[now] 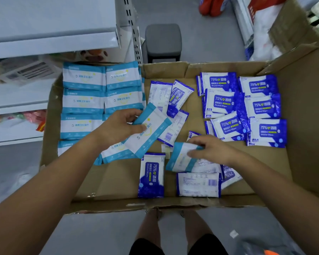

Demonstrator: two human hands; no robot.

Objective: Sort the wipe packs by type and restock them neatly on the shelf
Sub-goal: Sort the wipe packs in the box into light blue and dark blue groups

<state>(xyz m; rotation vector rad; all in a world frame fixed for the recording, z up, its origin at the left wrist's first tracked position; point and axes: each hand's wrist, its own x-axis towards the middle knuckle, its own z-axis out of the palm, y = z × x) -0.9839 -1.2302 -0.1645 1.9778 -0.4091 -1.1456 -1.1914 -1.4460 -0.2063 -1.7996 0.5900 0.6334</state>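
Observation:
An open cardboard box (300, 111) holds two kinds of wipe packs. Light-blue packs (84, 78) lie in rows along its left side. Dark-blue 75% alcohol packs (261, 105) are grouped at the right. Several mixed packs lie loose in the middle (170, 97). My left hand (120, 126) grips a tilted light-blue pack (151, 132) above the left group. My right hand (212, 150) pinches another light-blue pack (180, 159) lying over loose dark-blue packs (199, 184).
White shelves (50, 39) stand at the left, with goods on the lower levels. A grey stool (163, 41) is behind the box. Bagged goods and another carton (291, 21) sit at the far right. My legs show below the box's front edge.

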